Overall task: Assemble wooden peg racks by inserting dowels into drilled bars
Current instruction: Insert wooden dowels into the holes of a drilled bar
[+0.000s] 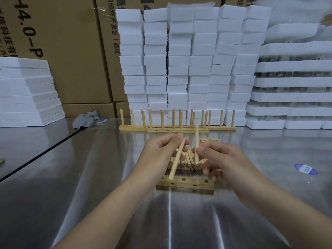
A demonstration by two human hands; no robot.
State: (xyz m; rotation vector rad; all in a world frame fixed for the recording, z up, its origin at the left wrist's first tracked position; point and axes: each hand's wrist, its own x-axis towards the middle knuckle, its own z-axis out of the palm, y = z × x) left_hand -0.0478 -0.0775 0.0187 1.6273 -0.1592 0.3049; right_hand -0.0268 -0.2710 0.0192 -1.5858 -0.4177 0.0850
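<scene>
Left grip round slanted dowel, right grip round upright dowel — drilled bar beneath, open tabletop nearer.

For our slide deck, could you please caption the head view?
Left hand angles a dowel toward the drilled bar; right hand holds another dowel upright.
</scene>
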